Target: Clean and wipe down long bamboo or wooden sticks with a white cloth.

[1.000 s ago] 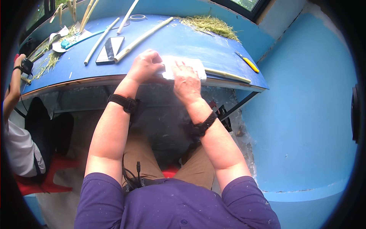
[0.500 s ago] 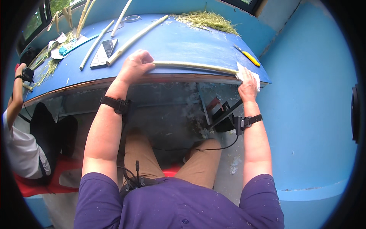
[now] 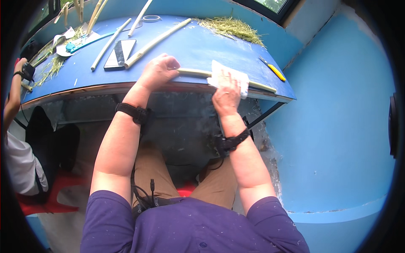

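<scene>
Lying along the near edge of a blue-topped table (image 3: 223,52), a slender pale-green stick (image 3: 195,73) runs rightward from the left hand (image 3: 159,72), whose thumb and curled fingers close on its left end. The right hand (image 3: 228,96), arm stretched forward, holds a crumpled white cloth (image 3: 238,80) over the stick, fingers nearly straight on top, thumb hidden. Beyond the left hand lie a thicker pale stick (image 3: 158,43) and a flat rectangular smartphone (image 3: 120,55); a yellow-handled cutter (image 3: 276,73) lies near the table's right end.
</scene>
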{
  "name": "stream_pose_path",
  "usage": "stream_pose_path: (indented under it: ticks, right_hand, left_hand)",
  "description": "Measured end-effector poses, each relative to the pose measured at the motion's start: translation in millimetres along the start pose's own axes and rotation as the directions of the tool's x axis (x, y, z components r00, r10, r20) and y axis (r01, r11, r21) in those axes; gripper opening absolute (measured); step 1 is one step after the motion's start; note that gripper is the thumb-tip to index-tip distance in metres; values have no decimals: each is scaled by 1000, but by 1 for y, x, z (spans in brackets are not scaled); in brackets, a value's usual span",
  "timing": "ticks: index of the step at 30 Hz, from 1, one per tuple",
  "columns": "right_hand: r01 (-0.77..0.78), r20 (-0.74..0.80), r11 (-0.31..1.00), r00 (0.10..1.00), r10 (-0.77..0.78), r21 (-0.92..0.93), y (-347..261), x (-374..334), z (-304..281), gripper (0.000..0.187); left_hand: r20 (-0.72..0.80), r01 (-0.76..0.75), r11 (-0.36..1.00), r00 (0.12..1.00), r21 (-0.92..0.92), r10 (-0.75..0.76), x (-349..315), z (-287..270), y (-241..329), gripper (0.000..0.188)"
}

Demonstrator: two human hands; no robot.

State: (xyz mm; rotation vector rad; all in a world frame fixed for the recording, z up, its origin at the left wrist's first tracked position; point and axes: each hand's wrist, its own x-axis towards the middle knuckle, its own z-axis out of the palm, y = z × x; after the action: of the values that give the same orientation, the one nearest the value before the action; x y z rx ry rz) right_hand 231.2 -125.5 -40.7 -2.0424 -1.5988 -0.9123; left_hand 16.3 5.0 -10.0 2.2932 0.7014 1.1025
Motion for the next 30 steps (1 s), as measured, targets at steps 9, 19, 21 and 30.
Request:
stream_pose_path:
  ticks: [9, 19, 21, 30]
  right_hand:
    - [177, -60, 954, 984, -167, 241, -103, 13, -13, 43]
    - [104, -12, 987, 995, -103, 120, -1, 4, -9, 46]
    - [69, 17, 995, 997, -70, 66, 39, 0, -6, 46]
    - [-61, 58, 998, 996, 62, -15, 190, -5, 6, 40]
  left_hand:
    - [-93, 67, 995, 993, -80, -75, -1, 1, -3, 22]
    - [-2, 122, 990, 992, -66, -123, 0, -4, 4, 17]
    - [13, 127, 991, 992, -33, -127, 0, -4, 5, 13]
    - [-4, 93, 993, 996, 78, -93, 1, -2, 11, 15]
